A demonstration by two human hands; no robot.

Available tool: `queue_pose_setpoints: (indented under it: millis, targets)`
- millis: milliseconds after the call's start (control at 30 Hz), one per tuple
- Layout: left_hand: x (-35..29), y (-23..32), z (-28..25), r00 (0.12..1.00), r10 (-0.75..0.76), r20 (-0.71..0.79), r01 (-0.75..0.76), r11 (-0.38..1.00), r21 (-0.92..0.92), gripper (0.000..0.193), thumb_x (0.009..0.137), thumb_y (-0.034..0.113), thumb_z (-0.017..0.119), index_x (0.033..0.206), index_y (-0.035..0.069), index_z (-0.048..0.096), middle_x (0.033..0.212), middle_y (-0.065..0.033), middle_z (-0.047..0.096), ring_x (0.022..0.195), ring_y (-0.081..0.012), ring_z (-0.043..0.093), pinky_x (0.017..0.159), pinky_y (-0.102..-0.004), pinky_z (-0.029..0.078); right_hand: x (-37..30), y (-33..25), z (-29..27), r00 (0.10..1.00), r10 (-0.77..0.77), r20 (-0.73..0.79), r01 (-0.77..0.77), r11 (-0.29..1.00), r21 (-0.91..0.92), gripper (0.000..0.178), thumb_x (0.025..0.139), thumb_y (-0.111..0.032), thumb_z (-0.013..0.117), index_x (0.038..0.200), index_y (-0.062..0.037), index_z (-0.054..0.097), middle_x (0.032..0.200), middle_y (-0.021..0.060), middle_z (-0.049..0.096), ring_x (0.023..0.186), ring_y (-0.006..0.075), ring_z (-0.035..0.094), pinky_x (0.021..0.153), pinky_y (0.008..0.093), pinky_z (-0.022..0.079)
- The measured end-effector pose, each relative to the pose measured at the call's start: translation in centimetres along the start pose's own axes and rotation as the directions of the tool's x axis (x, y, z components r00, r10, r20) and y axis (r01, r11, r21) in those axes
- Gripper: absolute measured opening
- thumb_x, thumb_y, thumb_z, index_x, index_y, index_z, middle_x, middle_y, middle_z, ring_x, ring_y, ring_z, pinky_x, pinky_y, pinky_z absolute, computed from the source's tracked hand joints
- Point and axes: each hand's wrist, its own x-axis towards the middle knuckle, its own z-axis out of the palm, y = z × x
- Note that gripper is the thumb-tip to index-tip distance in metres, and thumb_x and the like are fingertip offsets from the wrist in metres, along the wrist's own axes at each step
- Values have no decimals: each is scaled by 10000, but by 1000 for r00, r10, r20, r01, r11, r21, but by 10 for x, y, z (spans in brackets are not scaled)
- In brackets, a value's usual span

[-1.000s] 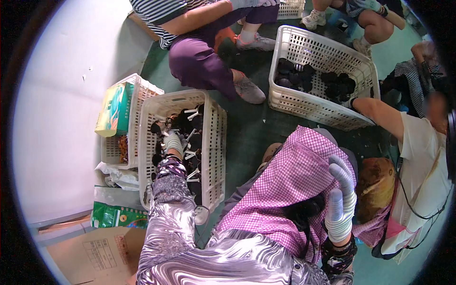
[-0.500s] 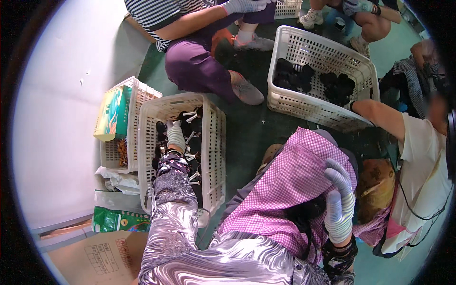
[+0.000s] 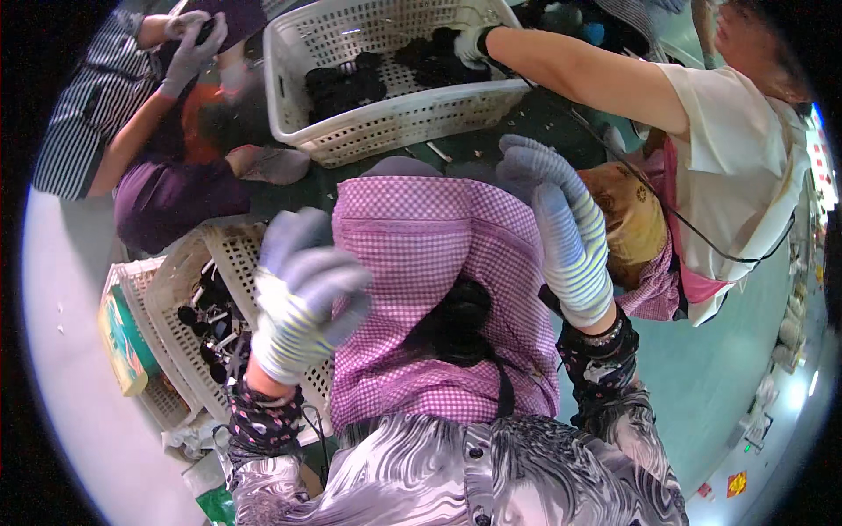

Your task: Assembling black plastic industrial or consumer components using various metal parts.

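My left hand [image 3: 307, 294], in a striped knit glove, is raised over the left side of my lap. Its fingers are blurred but look apart, with nothing visible in them. Above the right side of my lap is my right hand [image 3: 566, 232], gloved alike, its fingers stretched out and holding nothing I can see. A pink checked cloth [image 3: 403, 228] covers my lap, and a black bundle [image 3: 456, 324] lies in its fold between the hands. Beside my left hand stands a white basket [image 3: 180, 302] with dark round pieces [image 3: 206, 329] and white sticks inside.
A larger white basket [image 3: 399, 114] with black clumps [image 3: 346, 86] stands ahead. A co-worker's arm [image 3: 579, 74] reaches into it from the right. Another person in stripes [image 3: 101, 114] sits at far left. A green and yellow box [image 3: 127, 342] rests on a second basket at left.
My left hand has come out of the left basket to above my lap. The view has swung right, and my right hand stays raised. The co-worker at right still reaches into the big basket.
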Motion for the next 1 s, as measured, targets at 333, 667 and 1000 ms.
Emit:
queue_pose_setpoints:
  millis: [333,667,1000]
  targets:
    - [35,50,95,837,215,504,-245,970,-7,222,707,188,489,906,180,587,874,-12,544,1127,-257,451,1030,-482,230,13,79,-58,987,107,-119,-119,988,-97,263,882,-153,459,1069,-3,567,996,100,594,934,163,540,854,280,409]
    - [50,39,92,749,298,592,-277,952,-128,297,680,188,487,958,227,583,890,19,550,1103,-245,483,1004,-475,278,49,205,-103,912,353,-206,-396,890,-226,305,876,-243,465,1066,-29,572,984,135,614,908,201,568,832,297,422]
    - [66,15,89,694,371,617,-229,926,-299,307,704,201,464,1006,170,507,852,21,511,1077,-183,500,994,-373,314,108,328,-89,716,689,114,-292,443,-848,323,781,-161,513,1092,-124,590,1137,153,554,1061,317,517,934,390,392]
